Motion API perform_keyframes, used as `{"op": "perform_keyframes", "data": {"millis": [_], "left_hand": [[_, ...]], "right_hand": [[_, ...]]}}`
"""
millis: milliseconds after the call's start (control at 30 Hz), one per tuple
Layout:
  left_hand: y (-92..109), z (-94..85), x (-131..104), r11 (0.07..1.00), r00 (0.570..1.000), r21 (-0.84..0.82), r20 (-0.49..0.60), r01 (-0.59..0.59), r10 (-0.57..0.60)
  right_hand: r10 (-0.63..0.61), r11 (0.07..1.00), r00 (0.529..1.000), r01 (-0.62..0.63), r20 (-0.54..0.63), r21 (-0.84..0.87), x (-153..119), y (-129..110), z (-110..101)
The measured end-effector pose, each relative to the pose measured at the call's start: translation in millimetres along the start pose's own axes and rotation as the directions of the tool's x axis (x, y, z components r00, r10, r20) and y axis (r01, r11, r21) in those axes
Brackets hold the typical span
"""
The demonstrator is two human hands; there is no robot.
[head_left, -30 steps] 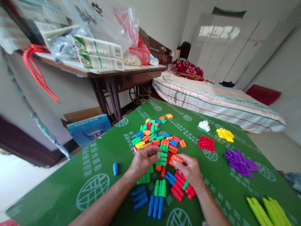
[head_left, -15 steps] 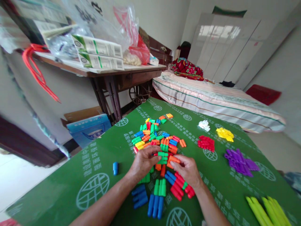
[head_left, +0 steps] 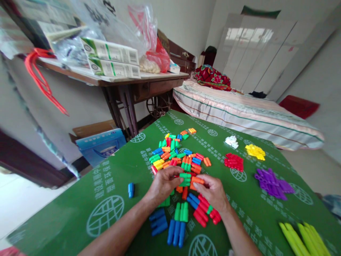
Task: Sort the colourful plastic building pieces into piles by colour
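Observation:
My left hand [head_left: 165, 183] pinches a green block piece [head_left: 185, 179] over the middle of the green table. Close beside it, my right hand [head_left: 213, 190] holds an orange block piece [head_left: 197, 182] between thumb and fingers. The two pieces face each other, and whether they touch is hard to tell. Nearer me lie a joined green and blue piece [head_left: 177, 229], a dark blue piece [head_left: 158, 222] and red pieces [head_left: 200, 216]. Beyond my hands is a loose group of mixed pieces [head_left: 173, 153].
Right of my hands sit piles of red [head_left: 233, 162], white [head_left: 231, 142], yellow [head_left: 255, 152], purple [head_left: 273, 184] and lime [head_left: 303, 238] pieces. One blue piece [head_left: 130, 190] lies left. A desk [head_left: 149, 76] and a bed [head_left: 239, 106] stand beyond the table [head_left: 66, 213].
The green and orange pieces in my hands have shifted very slightly to the right. Otherwise the scene looks the same.

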State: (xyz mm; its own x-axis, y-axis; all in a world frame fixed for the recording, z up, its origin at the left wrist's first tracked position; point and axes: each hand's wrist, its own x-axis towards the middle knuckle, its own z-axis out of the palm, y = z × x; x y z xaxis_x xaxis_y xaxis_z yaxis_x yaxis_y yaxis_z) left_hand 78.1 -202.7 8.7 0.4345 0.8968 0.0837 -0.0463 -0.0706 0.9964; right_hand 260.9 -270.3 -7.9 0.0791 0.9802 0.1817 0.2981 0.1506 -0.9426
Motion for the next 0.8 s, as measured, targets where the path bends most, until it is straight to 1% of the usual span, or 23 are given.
{"op": "perform_keyframes", "data": {"millis": [167, 233, 333, 400, 533, 800], "left_hand": [[-0.6, -0.1, -0.5, 0.996, 0.998, -0.067, -0.001, 0.065, -0.065], [-2.1, -2.0, 0.9, 0.995, 0.997, -0.078, -0.039, 0.062, -0.065], [-4.3, -6.3, 4.2, 0.997, 0.992, -0.079, -0.119, 0.026, -0.035], [-5.4, -9.0, 6.2, 0.996, 0.988, -0.086, -0.15, 0.012, -0.024], [-6.3, -11.9, 7.5, 0.997, 0.982, -0.083, -0.19, 0.002, -0.018], [-4.3, -15.0, 7.2, 0.998, 0.967, -0.056, -0.254, -0.004, -0.01]], "right_hand": [[0.037, 0.999, 0.999, -0.036, -0.023, 0.038, -0.3, 1.9, -0.2], [0.076, 0.994, 0.996, -0.072, -0.044, 0.078, -1.2, 2.9, 0.3], [0.137, 0.979, 0.988, -0.124, -0.069, 0.159, -2.3, 6.3, 0.5], [0.15, 0.971, 0.986, -0.133, -0.072, 0.197, -2.4, 9.5, -0.5], [0.11, 0.976, 0.991, -0.093, -0.078, 0.197, -1.4, 13.1, -5.5], [0.055, 0.991, 0.988, -0.037, -0.144, 0.126, -1.6, 9.4, -11.6]]}}
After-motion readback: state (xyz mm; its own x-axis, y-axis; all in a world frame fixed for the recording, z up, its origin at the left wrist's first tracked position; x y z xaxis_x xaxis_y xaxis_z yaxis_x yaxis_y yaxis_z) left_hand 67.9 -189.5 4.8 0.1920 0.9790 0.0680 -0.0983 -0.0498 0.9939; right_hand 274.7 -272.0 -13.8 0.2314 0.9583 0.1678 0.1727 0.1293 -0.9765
